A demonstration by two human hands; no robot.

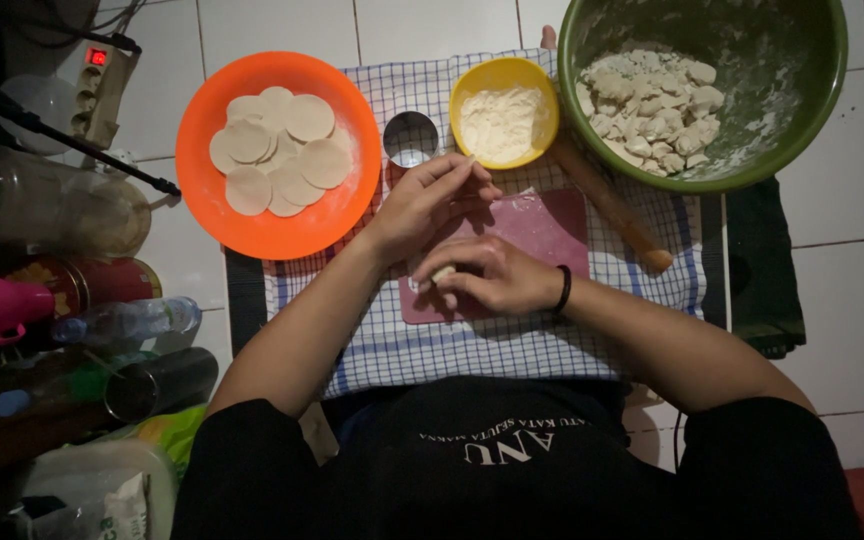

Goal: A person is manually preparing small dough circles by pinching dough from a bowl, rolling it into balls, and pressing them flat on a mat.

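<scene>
Floor: white tiles (422, 25), with a blue-checked cloth (472, 350) spread over them.
Right hand: right hand (497, 275) curls shut on a small dough piece (443, 273), pressing it to the pink board (542, 230).
Left hand: left hand (427, 200) rests open just above, fingers loosely spread, touching the right.
Nearby: metal ring cutter (410, 138), yellow flour bowl (504, 110), wooden rolling pin (612, 205).
Further out: orange plate (202, 190) of round dough discs (277, 150); green bowl (802, 110) of dough lumps (652, 110).
</scene>
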